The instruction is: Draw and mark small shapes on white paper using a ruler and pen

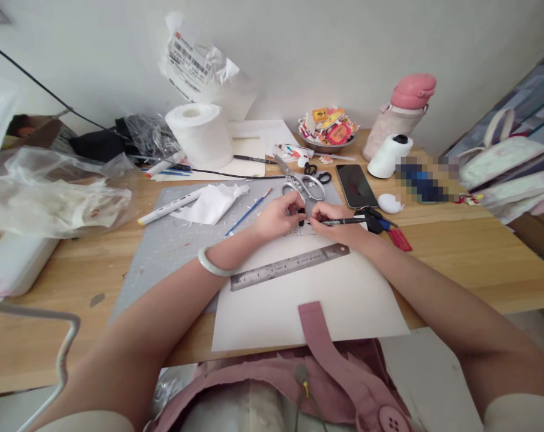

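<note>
A sheet of white paper (258, 318) lies in front of me, partly over a grey cutting mat (159, 258). Near its top edge my right hand (332, 216) is closed around a black pen (346, 221), which lies nearly level across the fingers. Close beside it, my left hand (278, 215) pinches a small black piece (301, 216), too small to name surely. Small drawn boxes (307, 230) show on the paper just under the fingers. A metal ruler (290, 266) rests at a slant on the sheet, below both hands.
Scissors (314, 187) lie just beyond my hands, with a phone (356, 186) to their right. Farther back stand a paper roll (200, 138), a bowl of wrapped sweets (329, 129), a thread spool (390, 156) and a pink-lidded bottle (395, 120). Plastic bags (56, 192) crowd the left.
</note>
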Demonstrator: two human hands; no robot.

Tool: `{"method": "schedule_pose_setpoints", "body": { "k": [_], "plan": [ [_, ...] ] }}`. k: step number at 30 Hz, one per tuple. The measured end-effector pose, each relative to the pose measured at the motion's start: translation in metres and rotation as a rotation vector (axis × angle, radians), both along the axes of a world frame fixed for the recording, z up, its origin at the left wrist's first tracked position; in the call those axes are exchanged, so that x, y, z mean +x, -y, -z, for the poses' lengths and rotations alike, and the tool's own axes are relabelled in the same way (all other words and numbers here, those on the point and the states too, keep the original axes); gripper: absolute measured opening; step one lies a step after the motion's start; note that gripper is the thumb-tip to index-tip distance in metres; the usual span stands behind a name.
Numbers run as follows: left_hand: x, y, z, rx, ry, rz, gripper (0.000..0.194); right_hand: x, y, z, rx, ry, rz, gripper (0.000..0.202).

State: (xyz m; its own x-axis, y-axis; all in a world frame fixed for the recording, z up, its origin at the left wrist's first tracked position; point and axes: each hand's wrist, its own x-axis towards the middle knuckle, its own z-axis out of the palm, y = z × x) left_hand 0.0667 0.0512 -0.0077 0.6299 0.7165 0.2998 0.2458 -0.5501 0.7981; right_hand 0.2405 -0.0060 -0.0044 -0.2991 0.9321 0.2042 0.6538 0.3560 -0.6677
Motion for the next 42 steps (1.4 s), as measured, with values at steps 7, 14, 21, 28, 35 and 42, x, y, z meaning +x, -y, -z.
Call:
{"method": "schedule_pose_setpoints", "body": {
  "k": [7, 14, 21, 28, 35, 42],
  "plan": [
    [0.0001, -0.0007, 0.0014, -0.008, -0.012, 0.008, 0.012, -0.0025, 0.0036, -0.0019, 0.019, 0.074, -0.063, 0.009],
    [0.0001, -0.0015, 0.0023, -0.032, -0.032, -0.001, 0.011, -0.0023, 0.0047, -0.0025, 0.011, 0.082, -0.071, 0.011],
    [0.0002, -0.002, 0.0021, -0.019, -0.043, 0.001, 0.011, -0.0024, 0.004, -0.0004, 0.037, 0.094, -0.08, 0.011],
    [-0.0014, -0.0029, 0.0019, 0.014, -0.057, 0.034, 0.007, -0.0025, 0.0042, -0.0036, 0.015, 0.155, -0.139, 0.014],
    [-0.0027, -0.0021, -0.0013, 0.088, -0.102, 0.047, 0.006, -0.0038, 0.0047, -0.0053, 0.0, 0.172, -0.133, 0.014],
    [-0.0023, -0.003, -0.0003, 0.09, -0.107, 0.052, 0.008, -0.002, 0.0031, -0.004, -0.019, 0.056, -0.073, 0.012]
  ]
}}
